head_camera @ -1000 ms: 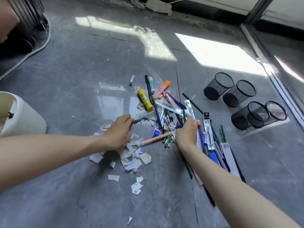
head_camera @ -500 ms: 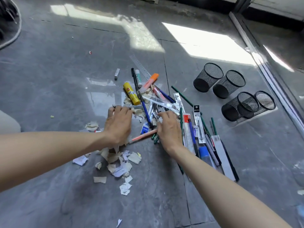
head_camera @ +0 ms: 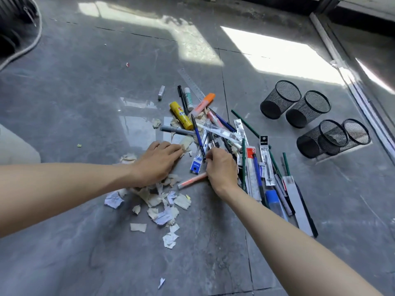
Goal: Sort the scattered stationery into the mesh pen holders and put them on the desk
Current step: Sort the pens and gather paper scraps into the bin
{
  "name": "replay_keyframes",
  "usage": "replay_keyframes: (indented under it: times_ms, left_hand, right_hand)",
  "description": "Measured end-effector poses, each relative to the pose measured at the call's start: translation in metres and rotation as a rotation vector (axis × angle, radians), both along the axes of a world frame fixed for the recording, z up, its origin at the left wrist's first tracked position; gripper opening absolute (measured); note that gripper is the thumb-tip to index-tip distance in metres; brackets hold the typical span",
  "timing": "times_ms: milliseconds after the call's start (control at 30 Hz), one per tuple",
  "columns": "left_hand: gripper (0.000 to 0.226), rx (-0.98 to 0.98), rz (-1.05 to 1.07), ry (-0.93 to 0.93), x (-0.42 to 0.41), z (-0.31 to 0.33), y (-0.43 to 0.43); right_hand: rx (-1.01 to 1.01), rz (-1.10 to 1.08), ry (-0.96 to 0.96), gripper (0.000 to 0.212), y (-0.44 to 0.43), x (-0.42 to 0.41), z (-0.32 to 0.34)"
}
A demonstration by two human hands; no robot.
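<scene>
Scattered stationery lies in a pile on the grey floor: a yellow glue stick (head_camera: pixel 181 115), an orange highlighter (head_camera: pixel 202 104), a grey marker (head_camera: pixel 177 130), a blue pen (head_camera: pixel 198 137), a pink pen (head_camera: pixel 192 180), green pencils (head_camera: pixel 245 122) and packaged refills (head_camera: pixel 265 154). Several black mesh pen holders (head_camera: pixel 280 99) lie on their sides to the right, all with nothing in them. My left hand (head_camera: pixel 158 165) rests flat on paper scraps just below the grey marker. My right hand (head_camera: pixel 222 169) has its fingers curled and pinches a thin pen in the middle of the pile.
Torn paper scraps (head_camera: pixel 162 201) are strewn under and in front of my left hand. A clear ruler (head_camera: pixel 191 82) and a small eraser (head_camera: pixel 161 92) lie behind the pile. A white bin (head_camera: pixel 17 146) stands at the left edge, and a door track (head_camera: pixel 352 82) runs along the right.
My left hand has come off the grey marker and now lies flat on the scraps. My right hand has shifted left into the pile and curled its fingers on a pen.
</scene>
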State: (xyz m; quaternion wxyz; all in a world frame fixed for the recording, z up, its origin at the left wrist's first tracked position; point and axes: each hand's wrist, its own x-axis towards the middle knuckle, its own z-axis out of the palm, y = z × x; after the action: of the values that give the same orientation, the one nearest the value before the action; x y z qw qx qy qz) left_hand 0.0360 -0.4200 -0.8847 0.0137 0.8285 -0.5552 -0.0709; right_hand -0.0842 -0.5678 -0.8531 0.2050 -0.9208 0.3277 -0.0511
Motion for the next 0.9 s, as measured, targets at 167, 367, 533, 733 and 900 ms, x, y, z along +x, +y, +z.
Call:
replay_keyframes:
  times_ms: [167, 367, 533, 733, 900]
  left_hand:
    - [0.032, -0.082, -0.278, -0.01, 0.016, -0.003, 0.049]
    - [0.031, -0.266, -0.045, 0.068, 0.02, 0.012, 0.079]
    - [0.059, -0.231, 0.595, 0.352, 0.023, 0.002, 0.094]
    - [0.053, -0.147, 0.315, 0.728, -0.029, 0.005, 0.084]
    - [0.051, -0.194, 0.268, 0.664, -0.025, 0.012, 0.063]
  right_hand:
    - [-0.003, 0.354, -0.044, 0.021, 0.032, -0.001, -0.005]
    - [0.14, 0.426, 0.013, 0.035, 0.055, 0.014, -0.002]
    - [0.255, 0.486, 0.182, 0.047, 0.065, 0.019, -0.003]
    - [0.081, 0.481, -0.014, 0.056, 0.067, -0.016, -0.014]
    - [-0.301, 0.434, 0.069, 0.033, 0.026, -0.023, -0.018]
